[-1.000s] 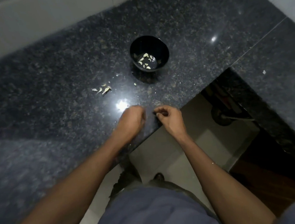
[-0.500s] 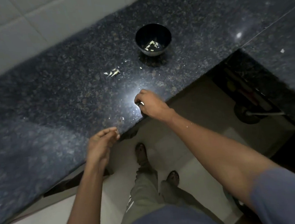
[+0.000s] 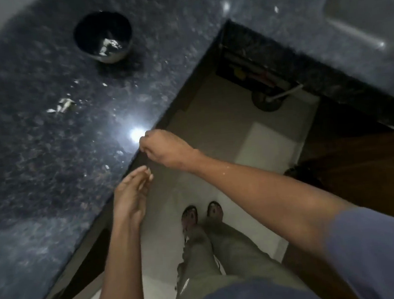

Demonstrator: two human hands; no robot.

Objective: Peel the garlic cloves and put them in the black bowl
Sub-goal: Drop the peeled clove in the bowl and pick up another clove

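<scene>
The black bowl [image 3: 81,37] stands on the dark granite counter [image 3: 36,151], far from the edge, with several pale peeled garlic cloves [image 3: 108,46] inside. My right hand [image 3: 165,147] hovers at the counter's front edge with its fingers curled tight; a pale speck between thumb and fingertips looks like a garlic clove, though blur hides it. My left hand [image 3: 132,198] hangs just off the edge below it, palm up and loosely cupped, fingers relaxed. Something pale shows at its fingertips, either nails or a scrap.
Garlic scraps [image 3: 62,106] lie left of the bowl, and smaller bits [image 3: 119,152] lie near the edge. The counter turns a corner to the right toward a steel sink [image 3: 365,10]. Below are pale floor tiles, my feet [image 3: 201,213] and clutter [image 3: 268,100] under the counter.
The hands, together over the counter a second ago, have parted. My left hand dropped off the edge and turned palm up, then came in under my right hand, which stayed curled at the edge.
</scene>
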